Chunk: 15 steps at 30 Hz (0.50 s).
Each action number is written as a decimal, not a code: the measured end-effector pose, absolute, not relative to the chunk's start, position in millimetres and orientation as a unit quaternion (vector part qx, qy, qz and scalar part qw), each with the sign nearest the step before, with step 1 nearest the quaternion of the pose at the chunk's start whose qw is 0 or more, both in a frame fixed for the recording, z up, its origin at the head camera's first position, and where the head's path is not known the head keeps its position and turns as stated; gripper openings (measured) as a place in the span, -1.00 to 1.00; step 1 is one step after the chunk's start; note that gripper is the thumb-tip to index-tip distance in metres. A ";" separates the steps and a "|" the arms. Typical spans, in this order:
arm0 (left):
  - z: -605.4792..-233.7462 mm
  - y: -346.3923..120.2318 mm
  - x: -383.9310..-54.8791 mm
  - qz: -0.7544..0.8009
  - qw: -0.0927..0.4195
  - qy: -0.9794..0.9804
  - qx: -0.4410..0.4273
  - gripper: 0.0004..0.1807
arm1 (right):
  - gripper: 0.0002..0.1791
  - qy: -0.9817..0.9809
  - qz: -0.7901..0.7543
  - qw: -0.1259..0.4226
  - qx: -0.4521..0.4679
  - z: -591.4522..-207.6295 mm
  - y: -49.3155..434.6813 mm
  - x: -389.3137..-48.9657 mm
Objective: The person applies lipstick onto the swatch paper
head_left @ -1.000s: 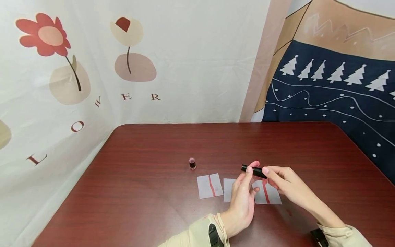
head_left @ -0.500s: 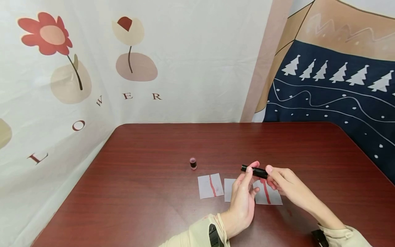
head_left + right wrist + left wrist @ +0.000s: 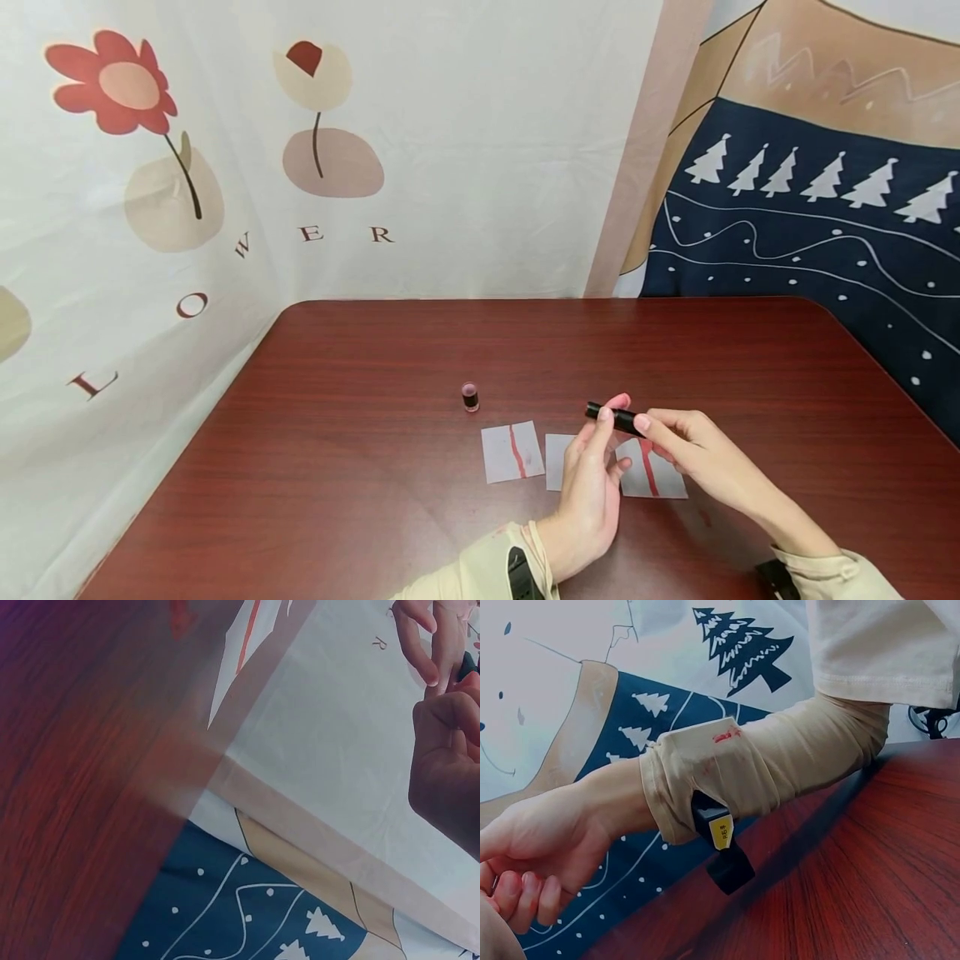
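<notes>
A slim black cylindrical tube lies slantwise in the air between both hands in the head view. My left hand pinches its left part between thumb and fingers. My right hand grips the right end, thumb on top, so that end is hidden. In the right wrist view, a dark bit of the tube shows at the edge by the curled right hand. Below the hands lie a white paper with a red stroke and a partly covered paper. Another red-streaked paper is to the left.
A small bottle-like thing with a pinkish top and black band stands behind the left paper. A faint red smear marks the brown table. Printed curtains hang behind it. The right sleeve has red marks.
The right hand slides slightly away from the tube's right end, then comes back left along it. The left hand stays nearly still, and the papers lie unmoved.
</notes>
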<state>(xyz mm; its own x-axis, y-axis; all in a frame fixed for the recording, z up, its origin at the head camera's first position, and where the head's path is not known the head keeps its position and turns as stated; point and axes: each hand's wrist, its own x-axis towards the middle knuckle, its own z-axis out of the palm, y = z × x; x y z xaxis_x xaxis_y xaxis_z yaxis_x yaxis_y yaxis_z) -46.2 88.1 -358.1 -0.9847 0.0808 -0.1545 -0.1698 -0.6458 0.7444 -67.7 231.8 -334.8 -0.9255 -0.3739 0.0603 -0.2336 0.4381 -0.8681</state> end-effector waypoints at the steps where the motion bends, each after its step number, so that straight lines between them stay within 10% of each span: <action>1: -358.2 88.1 -46.2 0.905 0.069 0.416 -0.054 -0.59 | -0.73 0.848 -0.493 0.064 -0.182 -334.7 231.9 -67.4; 15: -358.3 88.0 -46.5 0.904 0.074 0.416 -0.062 -0.62 | -0.63 0.832 -0.515 0.080 -0.190 -337.9 233.9 -70.6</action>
